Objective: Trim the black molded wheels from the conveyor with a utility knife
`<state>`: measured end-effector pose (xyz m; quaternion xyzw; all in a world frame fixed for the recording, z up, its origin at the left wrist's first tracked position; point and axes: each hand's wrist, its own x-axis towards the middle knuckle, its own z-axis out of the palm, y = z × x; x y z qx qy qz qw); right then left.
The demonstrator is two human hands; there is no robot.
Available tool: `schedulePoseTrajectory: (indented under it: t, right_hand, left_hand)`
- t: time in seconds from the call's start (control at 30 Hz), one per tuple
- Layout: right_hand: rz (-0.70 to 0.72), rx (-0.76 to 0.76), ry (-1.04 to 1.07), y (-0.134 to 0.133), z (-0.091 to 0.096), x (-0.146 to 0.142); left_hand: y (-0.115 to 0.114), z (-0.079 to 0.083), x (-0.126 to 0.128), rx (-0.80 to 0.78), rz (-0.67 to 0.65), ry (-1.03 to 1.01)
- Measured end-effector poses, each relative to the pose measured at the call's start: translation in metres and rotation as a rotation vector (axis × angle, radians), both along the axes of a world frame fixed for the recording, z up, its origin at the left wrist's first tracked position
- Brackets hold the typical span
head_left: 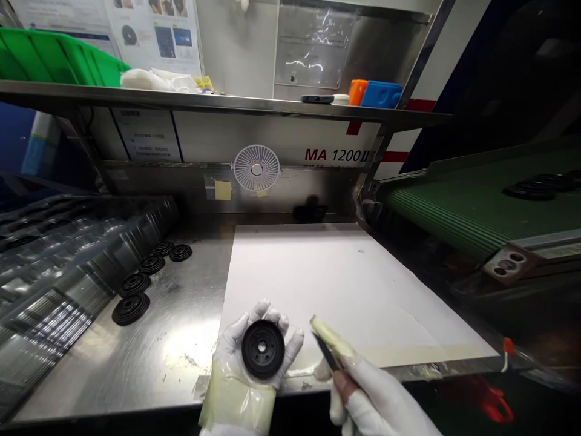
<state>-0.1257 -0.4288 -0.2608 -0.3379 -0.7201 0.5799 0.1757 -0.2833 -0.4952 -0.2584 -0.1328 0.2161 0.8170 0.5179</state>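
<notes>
My left hand (240, 357), in a white glove with yellowish tape round the wrist, is palm up near the table's front edge. Its fingers curl round a black round plastic part (273, 362), wheel-like, with a small hole in the middle. To the right of it, my right hand (363, 381), also gloved, is closed on a slim, dark, pointed knife-like tool (325, 349). Yellowish tape covers its index finger, which lies along the tool, and the thumb tip shows bare. The tool's tip is apart from the black part.
White paper (318, 278) covers part of the metal table (190, 321). Several black round parts (131, 307) lie beside stacked clear plastic trays (68, 303) at left. A green conveyor (454, 200) carries more parts. A shelf (254, 104) and a fan (256, 168) are behind; red-handled scissors (494, 404) hang at front right.
</notes>
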Motion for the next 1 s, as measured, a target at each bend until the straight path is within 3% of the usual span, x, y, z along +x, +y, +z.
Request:
schedulePoseTrajectory:
  t: [0.13,0.2,0.33,0.5,0.6,0.73,0.9,1.0]
  right_hand:
    - [-0.380,-0.202,0.295,0.019,-0.003,0.008]
    - [-0.463,-0.286,0.452,0.027,0.003,0.012]
    - [-0.398,-0.367,0.560,0.033,0.014,0.014]
    - [-0.267,-0.287,0.454,0.025,0.004,0.007]
    - [-0.153,-0.302,0.304,0.021,-0.004,0.005]
    - [-0.055,-0.332,0.138,0.015,0.002,-0.002]
    - [0.031,-0.441,0.205,0.006,0.020,-0.016]
    - [0.020,-0.460,0.253,0.004,0.022,-0.022]
  left_hand:
    - [-0.005,-0.004,-0.005,0.112,-0.146,-0.056]
    - [-0.010,-0.006,-0.004,0.143,-0.188,-0.056]
    - [-0.018,-0.010,-0.004,0.120,-0.271,-0.012]
    - [-0.020,-0.017,-0.011,-0.038,-0.446,0.082]
    - [-0.021,-0.015,-0.012,-0.097,-0.437,0.044]
    - [-0.027,-0.011,-0.009,-0.015,-0.342,-0.015]
    - [-0.027,-0.023,-0.012,-0.028,-0.531,0.126]
    - [-0.025,-0.026,-0.013,-0.136,-0.503,0.084]
